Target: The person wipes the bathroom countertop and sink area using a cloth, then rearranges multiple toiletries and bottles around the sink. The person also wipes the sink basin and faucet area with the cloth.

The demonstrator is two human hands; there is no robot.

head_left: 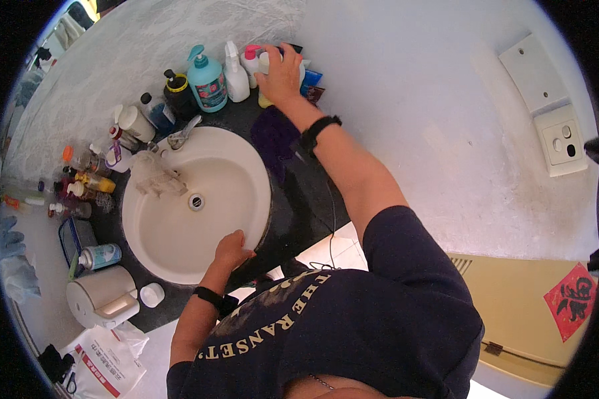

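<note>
My right hand [280, 75] reaches to the back corner of the counter, its fingers spread over a pale yellowish bottle [265, 102]; whether they grip it cannot be told. Beside it stand a white bottle with a pink pump [250, 62], a white spray bottle [236, 80] and a blue tube [311, 78]. Below that wrist a dark purple cloth [274, 134] lies on the black counter. Over the near right rim of the white washbasin [164, 239] is my left hand [233, 251], its fingers curled and partly hidden. A greyish bundle [155, 174] rests at the basin's left, below the faucet [183, 133].
Many bottles line the wall, among them a turquoise pump bottle [207, 85]. A spray can [100, 256], a beige lidded container [102, 298] and a white round jar [152, 295] stand at the left. A cable [334, 214] hangs over the counter's edge.
</note>
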